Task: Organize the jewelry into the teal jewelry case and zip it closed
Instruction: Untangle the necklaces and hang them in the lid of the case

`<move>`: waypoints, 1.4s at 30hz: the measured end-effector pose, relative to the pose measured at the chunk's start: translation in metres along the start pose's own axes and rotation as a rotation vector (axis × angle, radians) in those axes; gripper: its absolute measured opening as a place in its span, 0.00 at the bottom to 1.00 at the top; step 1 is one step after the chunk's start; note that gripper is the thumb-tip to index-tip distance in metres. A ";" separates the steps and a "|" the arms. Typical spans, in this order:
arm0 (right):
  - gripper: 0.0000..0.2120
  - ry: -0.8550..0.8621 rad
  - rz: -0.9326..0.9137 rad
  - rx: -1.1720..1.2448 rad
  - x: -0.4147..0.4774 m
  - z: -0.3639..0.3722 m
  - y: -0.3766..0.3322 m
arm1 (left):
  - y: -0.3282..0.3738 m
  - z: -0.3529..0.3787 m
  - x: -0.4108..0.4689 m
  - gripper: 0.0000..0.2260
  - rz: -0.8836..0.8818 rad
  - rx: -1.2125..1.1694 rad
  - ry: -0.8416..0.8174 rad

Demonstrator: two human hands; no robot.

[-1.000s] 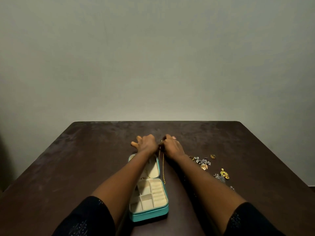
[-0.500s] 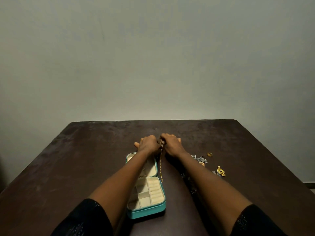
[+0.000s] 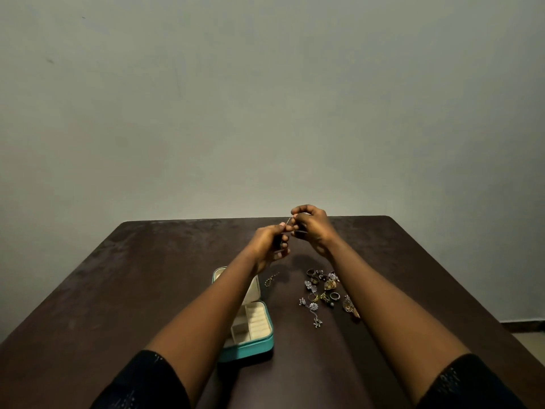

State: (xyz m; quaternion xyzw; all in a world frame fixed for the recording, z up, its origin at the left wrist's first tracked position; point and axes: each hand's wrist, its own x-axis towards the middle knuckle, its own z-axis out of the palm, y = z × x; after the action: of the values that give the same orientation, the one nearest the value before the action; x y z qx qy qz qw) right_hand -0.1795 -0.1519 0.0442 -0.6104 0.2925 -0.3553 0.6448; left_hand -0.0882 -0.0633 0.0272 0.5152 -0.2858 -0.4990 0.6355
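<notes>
The teal jewelry case (image 3: 250, 348) lies open on the dark table, its cream compartments showing; my left forearm hides part of it. Both hands are raised above the table beyond the case. My left hand (image 3: 269, 242) and my right hand (image 3: 312, 225) meet fingertip to fingertip and pinch a thin gold chain (image 3: 287, 222) between them. The chain's lower end (image 3: 270, 279) lies on the table just right of the case lid. A loose pile of rings, earrings and pendants (image 3: 324, 289) lies to the right of the case, under my right forearm.
The dark brown table (image 3: 118, 290) runs back to a plain grey wall (image 3: 265, 113). A silver drop earring (image 3: 315, 314) sits nearest the front of the pile. Floor shows past the table's right edge (image 3: 528, 332).
Both hands have lifted off the table from beside the case lid and risen with the chain. The chain no longer lies straight along the case's right side. The camera view has shifted.
</notes>
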 end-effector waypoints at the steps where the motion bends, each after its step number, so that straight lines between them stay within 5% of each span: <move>1: 0.11 0.002 -0.004 -0.002 -0.002 -0.001 -0.005 | 0.001 0.001 -0.002 0.13 -0.041 -0.045 -0.012; 8: 0.08 -0.042 -0.047 0.022 -0.027 0.001 -0.040 | -0.001 0.011 -0.023 0.32 -0.327 -0.156 -0.229; 15: 0.07 -0.072 -0.023 0.055 -0.056 0.006 -0.061 | -0.011 0.014 -0.043 0.41 -0.360 -0.138 -0.337; 27: 0.07 -0.026 0.045 0.026 -0.087 0.000 -0.074 | -0.015 0.012 -0.057 0.30 -0.121 -0.443 -0.005; 37: 0.07 -0.126 0.075 -0.141 -0.092 -0.017 -0.063 | -0.016 0.013 -0.079 0.27 -0.037 -0.223 -0.151; 42: 0.09 -0.030 0.103 -0.063 -0.090 -0.020 -0.053 | -0.013 0.012 -0.089 0.25 -0.016 -0.255 -0.150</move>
State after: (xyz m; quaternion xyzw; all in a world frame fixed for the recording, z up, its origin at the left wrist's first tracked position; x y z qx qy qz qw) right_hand -0.2529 -0.0908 0.0905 -0.6197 0.3248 -0.3030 0.6471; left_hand -0.1336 0.0155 0.0319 0.3941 -0.2625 -0.5734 0.6686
